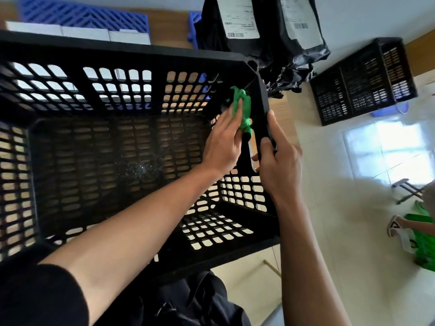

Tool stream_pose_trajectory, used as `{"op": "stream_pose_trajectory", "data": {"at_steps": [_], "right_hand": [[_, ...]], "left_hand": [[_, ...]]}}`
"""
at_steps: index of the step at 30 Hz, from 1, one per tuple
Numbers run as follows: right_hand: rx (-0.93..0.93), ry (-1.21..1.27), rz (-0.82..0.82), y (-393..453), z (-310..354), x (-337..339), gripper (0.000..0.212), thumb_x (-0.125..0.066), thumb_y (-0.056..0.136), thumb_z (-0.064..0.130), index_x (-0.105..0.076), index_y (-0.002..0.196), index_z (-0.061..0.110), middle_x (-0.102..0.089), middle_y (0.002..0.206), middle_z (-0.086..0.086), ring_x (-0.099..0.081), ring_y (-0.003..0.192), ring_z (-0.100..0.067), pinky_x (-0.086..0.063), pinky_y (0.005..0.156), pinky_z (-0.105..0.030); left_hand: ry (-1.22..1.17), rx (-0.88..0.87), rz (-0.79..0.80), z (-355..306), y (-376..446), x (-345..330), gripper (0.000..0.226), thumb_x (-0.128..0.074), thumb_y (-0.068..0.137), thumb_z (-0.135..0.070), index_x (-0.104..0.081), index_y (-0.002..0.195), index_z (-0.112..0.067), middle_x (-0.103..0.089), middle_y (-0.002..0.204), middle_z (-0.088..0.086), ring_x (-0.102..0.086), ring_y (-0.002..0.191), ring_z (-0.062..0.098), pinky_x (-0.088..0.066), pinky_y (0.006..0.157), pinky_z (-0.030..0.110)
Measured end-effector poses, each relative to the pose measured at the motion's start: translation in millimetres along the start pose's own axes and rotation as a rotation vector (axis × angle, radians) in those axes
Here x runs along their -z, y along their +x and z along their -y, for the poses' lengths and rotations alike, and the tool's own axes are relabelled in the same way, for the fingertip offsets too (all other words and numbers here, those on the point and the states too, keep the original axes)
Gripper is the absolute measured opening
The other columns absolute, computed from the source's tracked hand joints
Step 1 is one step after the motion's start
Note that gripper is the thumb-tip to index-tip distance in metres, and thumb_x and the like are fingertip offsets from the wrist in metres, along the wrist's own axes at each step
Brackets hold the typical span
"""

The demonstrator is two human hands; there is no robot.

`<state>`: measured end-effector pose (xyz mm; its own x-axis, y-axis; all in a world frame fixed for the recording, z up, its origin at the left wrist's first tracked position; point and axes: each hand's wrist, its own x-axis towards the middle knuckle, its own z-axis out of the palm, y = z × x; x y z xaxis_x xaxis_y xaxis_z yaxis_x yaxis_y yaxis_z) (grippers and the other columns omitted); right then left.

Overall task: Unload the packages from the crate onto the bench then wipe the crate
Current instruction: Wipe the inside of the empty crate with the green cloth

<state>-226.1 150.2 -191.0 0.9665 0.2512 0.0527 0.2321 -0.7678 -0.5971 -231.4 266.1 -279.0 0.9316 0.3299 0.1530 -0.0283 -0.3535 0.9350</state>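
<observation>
Head view: left hand (223, 140) presses green cloth (242, 109) flat-fingered against crate (117, 52) right wall's inner face; right hand (279, 161) clasps that wall's rim just outside.

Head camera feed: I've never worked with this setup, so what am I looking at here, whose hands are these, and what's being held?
There is one picture, from a camera worn on a person's head, looking down at their own two bare hands. No machine is involved. The big black crate in front of them has no packages inside. The left hand reaches into it and presses a green cloth against the inside of the right wall, near the far corner. The right hand grips that wall's rim from outside, steadying it. Black packages with white labels lie on the bench beyond the crate. A second black crate sits on the floor to the right.
</observation>
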Motion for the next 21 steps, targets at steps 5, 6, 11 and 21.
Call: {"op": "stream_pose_trajectory", "data": {"at_steps": [5,6,11,21], "right_hand": [[-0.008,0.009,0.007,-0.6,1.9,-0.9,0.057,-0.046,0.100,0.011,-0.041,0.155,0.024,-0.072,0.084,-0.002,-0.064,0.059,-0.015,-0.053,0.056,-0.043],[-0.008,0.006,0.007,-0.2,2.2,-0.5,0.057,-0.046,0.100,0.011,-0.042,0.155,0.024,-0.072,0.083,-0.003,-0.063,0.058,-0.015,-0.053,0.055,-0.043],[0.001,0.001,-0.002,-0.7,3.2,-0.2,0.057,-0.046,0.098,0.012,-0.043,0.154,0.021,-0.068,0.074,0.005,-0.057,0.053,-0.008,-0.045,0.049,-0.022],[-0.021,0.010,-0.002,-1.8,5.7,-0.4,0.056,-0.045,0.099,0.012,-0.042,0.154,0.022,-0.070,0.086,0.011,-0.064,0.060,-0.014,-0.054,0.056,-0.040]], "left_hand": [[0.066,-0.066,-0.027,19.5,-1.4,-4.5,0.062,-0.053,0.096,-0.002,-0.033,0.154,0.004,-0.044,0.155,0.019,-0.039,0.146,0.032,-0.035,0.120,0.042],[0.077,-0.090,-0.027,23.1,-1.4,-4.8,0.059,-0.051,0.097,-0.001,-0.034,0.153,0.005,-0.044,0.155,0.020,-0.039,0.146,0.033,-0.035,0.120,0.045],[0.119,-0.100,-0.015,43.7,-7.7,-7.1,0.056,-0.050,0.099,0.003,-0.034,0.153,0.006,-0.048,0.152,0.021,-0.042,0.145,0.033,-0.034,0.119,0.050],[0.352,0.243,0.257,113.4,-20.3,18.8,0.054,-0.049,0.096,0.008,-0.052,0.147,-0.011,-0.064,0.138,0.008,-0.068,0.110,0.034,-0.055,0.097,0.047]]}}
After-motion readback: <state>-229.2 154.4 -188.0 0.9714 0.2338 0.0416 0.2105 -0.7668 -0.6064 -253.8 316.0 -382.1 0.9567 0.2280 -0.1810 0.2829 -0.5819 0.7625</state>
